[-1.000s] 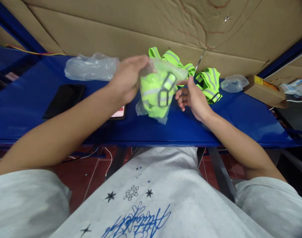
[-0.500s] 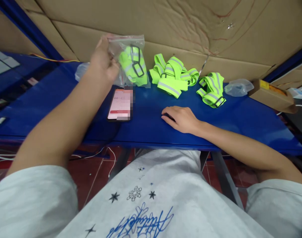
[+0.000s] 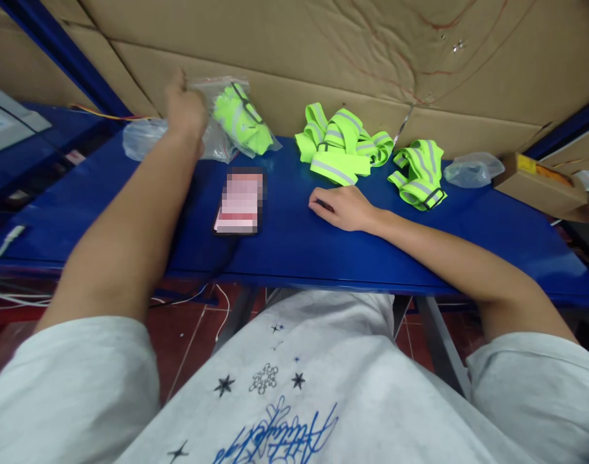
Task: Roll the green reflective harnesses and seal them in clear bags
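Observation:
My left hand (image 3: 185, 115) is at the back left, its fingers closed at the left edge of a clear zip bag (image 3: 269, 145). Some of those fingers are hidden behind the hand and blurred. Inside the bag is a folded neon-yellow reflective strap (image 3: 241, 122) with black buckles; the bag tilts near the cardboard. My right hand (image 3: 345, 207) rests on the blue table with fingers loosely curled toward the thumb, and nothing shows in it. Just beyond it lies a heap of loose reflective straps (image 3: 340, 145). Another reflective strap (image 3: 420, 174) with a buckle lies to the right.
A phone (image 3: 239, 201) lies between my arms on the blue table (image 3: 285, 251). Crumpled plastic bags (image 3: 142, 138) sit at the left, and another plastic bag (image 3: 473, 169) is at the right beside a small cardboard box (image 3: 540, 187). A cardboard wall (image 3: 275, 51) closes off the back.
My left hand has moved left with the zip bag, which now tilts more. My right hand has shifted slightly toward the strap heap, and its fingers have curled in more.

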A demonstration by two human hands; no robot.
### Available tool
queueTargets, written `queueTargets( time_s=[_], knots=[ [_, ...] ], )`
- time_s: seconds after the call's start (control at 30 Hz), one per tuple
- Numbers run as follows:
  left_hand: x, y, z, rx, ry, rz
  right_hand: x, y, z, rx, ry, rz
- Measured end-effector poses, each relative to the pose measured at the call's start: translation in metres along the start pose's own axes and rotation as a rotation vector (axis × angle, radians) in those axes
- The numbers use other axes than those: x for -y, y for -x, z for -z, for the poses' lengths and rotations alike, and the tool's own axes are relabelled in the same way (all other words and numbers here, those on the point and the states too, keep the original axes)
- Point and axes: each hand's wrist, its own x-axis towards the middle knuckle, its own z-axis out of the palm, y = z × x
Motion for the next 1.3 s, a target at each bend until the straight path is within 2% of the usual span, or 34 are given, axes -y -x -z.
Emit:
queueTargets(
  time_s=[0.07,0.17,0.33,0.53,0.6,0.7,0.77,0.9,1.3],
  knots=[
    [0.002,0.01,0.002,0.008,0.054,-0.042,0.002,0.001,0.0,-0.003,0.007,-0.008],
    [-0.006,0.031,0.005,0.105,0.087,-0.087,0.003,0.001,0.0,0.01,0.007,-0.015],
    [-0.021,0.053,0.006,0.057,0.081,-0.082,0.003,0.0,0.001,0.014,0.012,-0.016],
    [-0.026,0.058,-0.006,-0.013,0.022,-0.212,0.003,0.001,0.001,0.009,0.009,-0.007],
    [-0.031,0.059,-0.01,0.03,-0.011,-0.251,0.002,0.001,0.001,0.014,0.007,-0.006],
    [-0.039,0.063,-0.014,0.156,-0.097,-0.273,0.002,0.001,0.001,0.02,0.003,-0.002],
    [-0.042,0.067,-0.015,0.176,-0.14,-0.3,0.002,0.001,0.002,0.019,0.003,-0.001],
    [-0.041,0.071,-0.015,0.127,-0.161,-0.338,0.004,0.001,0.003,0.024,0.008,-0.011],
    [-0.039,0.072,-0.013,0.116,-0.177,-0.375,0.003,0.002,0.004,0.034,0.009,-0.012]
  ],
)
